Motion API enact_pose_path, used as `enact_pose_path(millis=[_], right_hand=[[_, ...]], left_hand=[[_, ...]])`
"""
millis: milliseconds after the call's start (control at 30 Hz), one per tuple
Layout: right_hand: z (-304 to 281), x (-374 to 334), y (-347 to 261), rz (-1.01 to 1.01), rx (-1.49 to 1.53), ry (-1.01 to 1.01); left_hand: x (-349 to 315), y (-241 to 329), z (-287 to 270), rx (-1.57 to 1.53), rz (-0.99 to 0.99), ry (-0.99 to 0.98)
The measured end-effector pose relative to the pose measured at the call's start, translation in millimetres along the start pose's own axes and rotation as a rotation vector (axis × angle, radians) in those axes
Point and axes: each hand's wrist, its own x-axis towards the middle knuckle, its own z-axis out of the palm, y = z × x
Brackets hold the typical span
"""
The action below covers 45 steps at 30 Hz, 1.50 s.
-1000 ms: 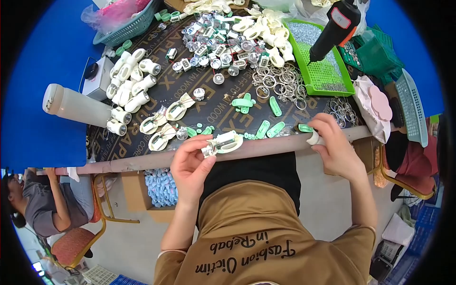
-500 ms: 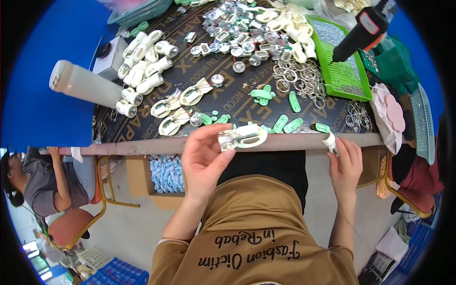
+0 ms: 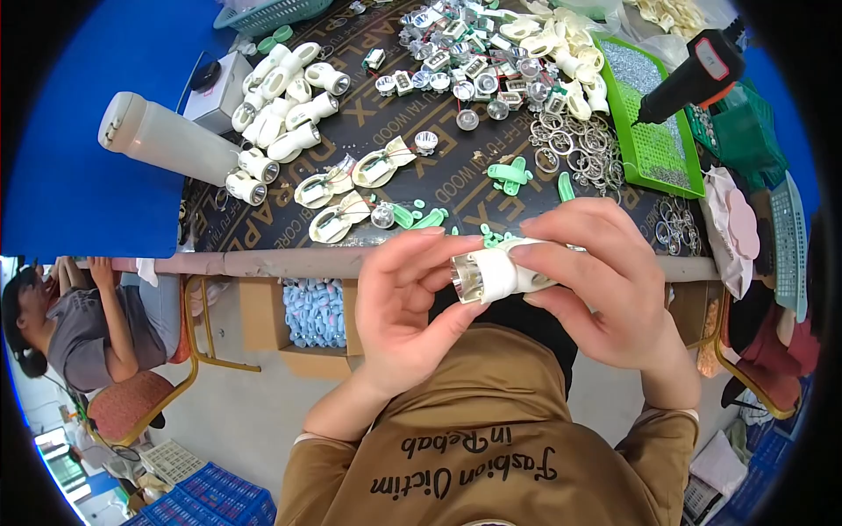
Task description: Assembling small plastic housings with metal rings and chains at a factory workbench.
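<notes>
My left hand (image 3: pixel 399 307) and my right hand (image 3: pixel 610 285) meet just in front of the table edge, around a small cream flashlight (image 3: pixel 495 275). Its clear lens end points left, pinched between my left thumb and fingers. The right fingers press on the cream casing from above and the right thumb sits beneath, covering its far end. Beyond the hands lie open cream flashlight halves (image 3: pixel 379 167) with wired innards. Green plastic strips (image 3: pixel 509 175) are scattered close by, some of them behind my fingers.
A pile of cream flashlights (image 3: pixel 289 118) lies back left beside a white bottle (image 3: pixel 167 140). Lens-and-wire assemblies (image 3: pixel 465 79) and metal rings (image 3: pixel 574 153) cover the back. An electric screwdriver (image 3: pixel 697 74) overhangs a green tray (image 3: pixel 662 171). Another person (image 3: pixel 96 316) sits at left.
My right hand has moved left with the loose cream casing piece, which now lies against the flashlight. The flashlight's open side is now covered. The view has shifted slightly.
</notes>
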Motion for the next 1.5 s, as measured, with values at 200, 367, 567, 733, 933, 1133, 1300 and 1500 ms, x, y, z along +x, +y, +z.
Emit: enact_pose_path(millis=[200, 367, 567, 733, 933, 1133, 1300, 1500], right_hand=[[3, 5, 0, -0.024, -0.018, -0.027], [5, 6, 0, -0.016, -0.005, -0.033], [6, 6, 2, -0.013, 0.001, -0.035], [10, 6, 3, -0.026, 0.007, -0.029], [23, -11, 2, 0.073, 0.072, -0.006], [34, -32, 1, -0.012, 0.232, -0.162], [51, -40, -5, -0.038, 0.368, -0.206], [17, -34, 44, 0.075, 0.035, 0.039]], left_hand=[[2, 0, -1, -0.041, 0.016, -0.033], [2, 1, 2, 0.010, 0.028, 0.006], [3, 1, 2, 0.022, 0.040, 0.011], [5, 3, -1, 0.156, 0.043, 0.008], [2, 2, 1, 0.203, 0.007, -0.003], [0, 4, -23, -0.430, -0.638, -0.198], [6, 7, -18, -0.393, -1.104, -0.520], [7, 11, -20, -0.199, -1.168, -0.449]])
